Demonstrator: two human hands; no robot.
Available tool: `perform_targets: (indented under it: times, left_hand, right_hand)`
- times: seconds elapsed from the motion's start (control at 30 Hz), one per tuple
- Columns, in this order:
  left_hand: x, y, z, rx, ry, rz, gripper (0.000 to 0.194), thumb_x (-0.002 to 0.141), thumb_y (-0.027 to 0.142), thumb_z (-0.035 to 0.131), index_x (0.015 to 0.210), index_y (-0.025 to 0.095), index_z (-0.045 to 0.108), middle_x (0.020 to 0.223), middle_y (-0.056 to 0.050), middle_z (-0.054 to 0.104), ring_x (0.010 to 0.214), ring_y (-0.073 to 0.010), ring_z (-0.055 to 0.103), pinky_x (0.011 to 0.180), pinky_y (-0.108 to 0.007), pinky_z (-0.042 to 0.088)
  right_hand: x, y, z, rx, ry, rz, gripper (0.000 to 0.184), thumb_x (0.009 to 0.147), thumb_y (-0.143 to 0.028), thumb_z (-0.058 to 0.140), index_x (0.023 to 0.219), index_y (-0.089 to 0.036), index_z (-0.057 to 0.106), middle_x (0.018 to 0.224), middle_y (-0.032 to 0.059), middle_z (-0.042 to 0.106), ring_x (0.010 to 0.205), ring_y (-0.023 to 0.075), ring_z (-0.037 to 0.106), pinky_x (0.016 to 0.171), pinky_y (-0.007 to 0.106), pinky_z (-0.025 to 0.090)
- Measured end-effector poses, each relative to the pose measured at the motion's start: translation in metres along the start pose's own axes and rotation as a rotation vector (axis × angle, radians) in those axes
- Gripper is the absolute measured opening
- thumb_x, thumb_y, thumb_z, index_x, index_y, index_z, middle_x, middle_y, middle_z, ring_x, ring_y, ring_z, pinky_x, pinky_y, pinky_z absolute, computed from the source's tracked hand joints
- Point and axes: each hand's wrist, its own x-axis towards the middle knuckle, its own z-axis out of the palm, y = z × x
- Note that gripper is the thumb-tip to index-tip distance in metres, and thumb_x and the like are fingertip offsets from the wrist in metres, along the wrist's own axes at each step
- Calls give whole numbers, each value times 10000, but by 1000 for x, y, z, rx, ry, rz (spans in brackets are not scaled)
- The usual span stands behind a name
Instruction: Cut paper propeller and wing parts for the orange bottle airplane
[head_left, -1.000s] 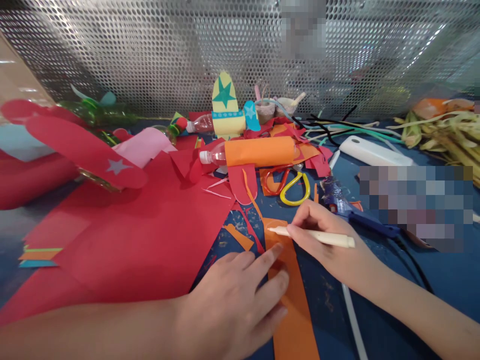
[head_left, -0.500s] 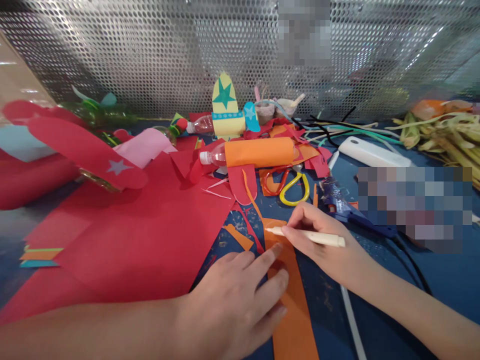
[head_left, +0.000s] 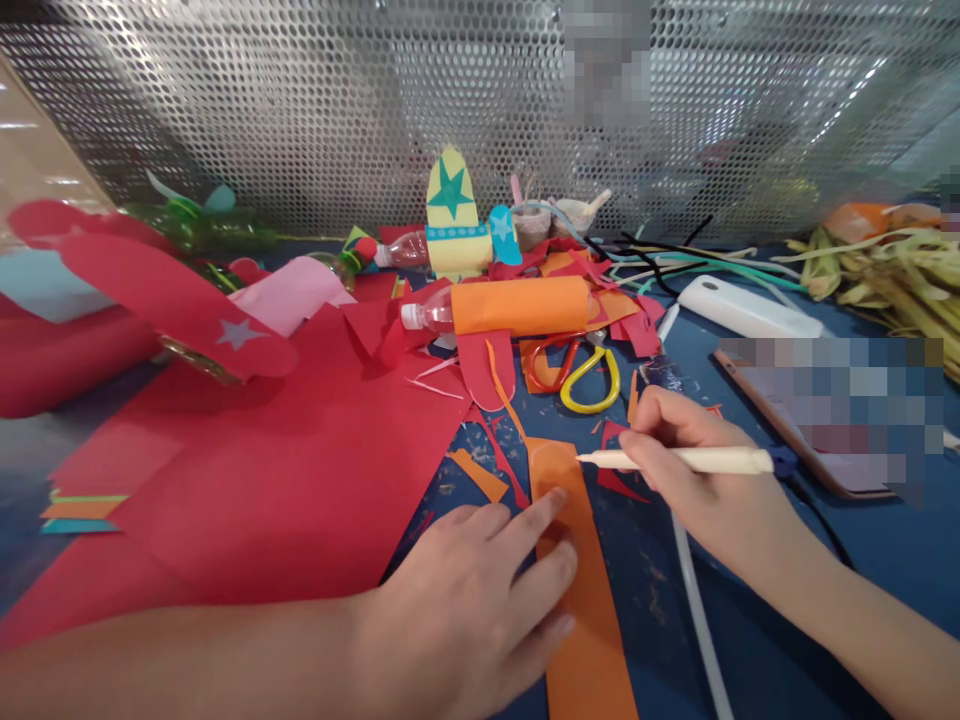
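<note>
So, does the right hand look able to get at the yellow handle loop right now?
Probably yes: the yellow handle loop lies just beyond the right hand, with nothing visible lying over it. The marker that hand holds might need putting down first.

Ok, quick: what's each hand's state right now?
Left hand: open, holding nothing, fingers resting on the orange strip.
Right hand: closed, holding the pen.

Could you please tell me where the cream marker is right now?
In the head view, the cream marker is right of centre, in the right hand, its tip by the far right corner of the orange paper strip.
</note>
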Motion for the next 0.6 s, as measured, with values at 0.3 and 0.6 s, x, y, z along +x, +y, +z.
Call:
perform_targets:
  times: [0.3, 0.6]
  left_hand:
    - [-1, 2, 0, -2, -7, -1, 272, 911, 295, 470, 1101, 169, 618, 1287, -141, 615, 784, -252, 677, 596, -425, 603]
    - [1, 1, 0, -1, 7, -2, 277, 914, 290, 465, 1111, 166, 615, 1279, -142, 621, 783, -260, 677, 589, -434, 603]
  right_hand:
    - [1, -3, -2, -177, -15, 8, 177, 745, -242, 452, 597, -239, 354, 488, -70, 380, 440, 109, 357, 432, 234, 279]
    - [4, -6, -2, -221, -52, -3, 175, 744, -244, 443, 586, -238, 369, 494, -68, 396, 448, 110, 396, 445, 220, 310]
